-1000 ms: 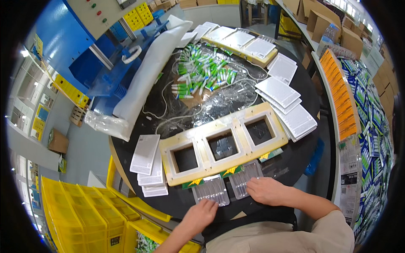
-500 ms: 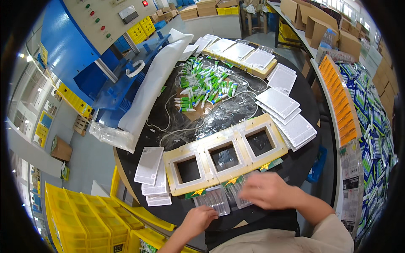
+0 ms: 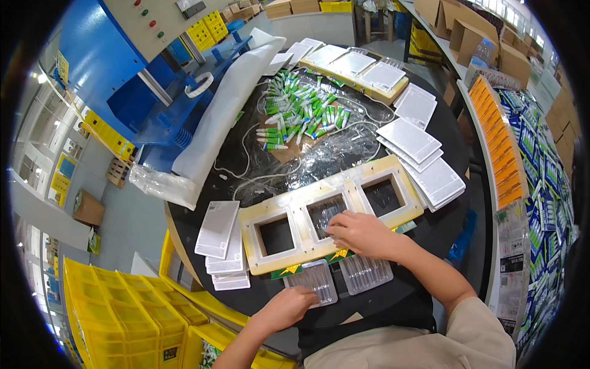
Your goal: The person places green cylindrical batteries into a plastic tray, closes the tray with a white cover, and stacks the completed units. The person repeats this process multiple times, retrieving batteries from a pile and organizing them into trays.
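On the near side of the round table lies a yellowish three-window frame [image 3: 289,226]. My right hand [image 3: 362,235] is over its middle window, fingers bent around the edge of a clear ribbed plastic blister [image 3: 330,212] there. Closer to me, my left hand [image 3: 287,309] has its fingers closed at the lower left edge of another clear blister [image 3: 321,278] with a green card end showing. Beside that one lies a further clear blister [image 3: 367,276], untouched. The left and right windows of the frame show dark table through them.
White printed cards [image 3: 217,229] are stacked left of the frame, more cards [image 3: 410,142] at its right. Small green-and-white tubes [image 3: 301,107] are heaped mid-table beside plastic film and cords. A second frame [image 3: 359,77] bearing cards stands farther back. Yellow crates [image 3: 123,313] are at lower left.
My right hand has moved up and left from the near blisters to the middle window, where a clear blister now shows. My left hand has stayed at the near left blister.
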Available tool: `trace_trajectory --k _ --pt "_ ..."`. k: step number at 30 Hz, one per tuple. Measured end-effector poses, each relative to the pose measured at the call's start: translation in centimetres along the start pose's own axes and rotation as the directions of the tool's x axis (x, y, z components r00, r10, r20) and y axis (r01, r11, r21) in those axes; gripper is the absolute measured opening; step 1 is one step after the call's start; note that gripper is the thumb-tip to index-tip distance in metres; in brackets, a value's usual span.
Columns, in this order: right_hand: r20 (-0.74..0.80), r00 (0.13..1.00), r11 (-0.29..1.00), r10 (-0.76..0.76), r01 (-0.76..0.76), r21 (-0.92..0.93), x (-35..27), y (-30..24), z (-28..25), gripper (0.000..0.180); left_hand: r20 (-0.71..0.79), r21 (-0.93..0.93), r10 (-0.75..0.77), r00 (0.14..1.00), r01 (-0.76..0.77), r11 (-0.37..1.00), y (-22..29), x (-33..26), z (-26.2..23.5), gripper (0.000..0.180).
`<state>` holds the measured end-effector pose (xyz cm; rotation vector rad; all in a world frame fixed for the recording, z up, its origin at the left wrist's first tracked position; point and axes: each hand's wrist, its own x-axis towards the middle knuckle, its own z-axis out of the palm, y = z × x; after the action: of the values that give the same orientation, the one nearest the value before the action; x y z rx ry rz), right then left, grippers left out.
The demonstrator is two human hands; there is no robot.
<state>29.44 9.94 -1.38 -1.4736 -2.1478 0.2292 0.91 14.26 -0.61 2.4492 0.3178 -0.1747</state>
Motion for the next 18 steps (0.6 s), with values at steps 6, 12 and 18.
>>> trace_trajectory --k 6,12,18 --pt "0.185 0.978 0.982 0.093 -0.120 0.143 -6.5 -4.6 -4.2 0.019 -0.402 0.010 -0.081 0.912 0.092 0.996 1.8 -1.2 2.9 0.011" --pt "0.363 0.926 0.992 0.105 -0.073 -0.099 -9.8 -4.9 -1.7 0.026 -0.417 -0.133 -0.165 0.894 0.120 0.984 2.2 -1.5 1.8 0.014" --pt "0.401 0.913 0.995 0.081 -0.095 0.014 -9.4 -3.4 -1.3 0.016 -0.585 -0.296 -0.213 0.783 0.038 0.954 5.5 -4.8 -3.6 0.013"
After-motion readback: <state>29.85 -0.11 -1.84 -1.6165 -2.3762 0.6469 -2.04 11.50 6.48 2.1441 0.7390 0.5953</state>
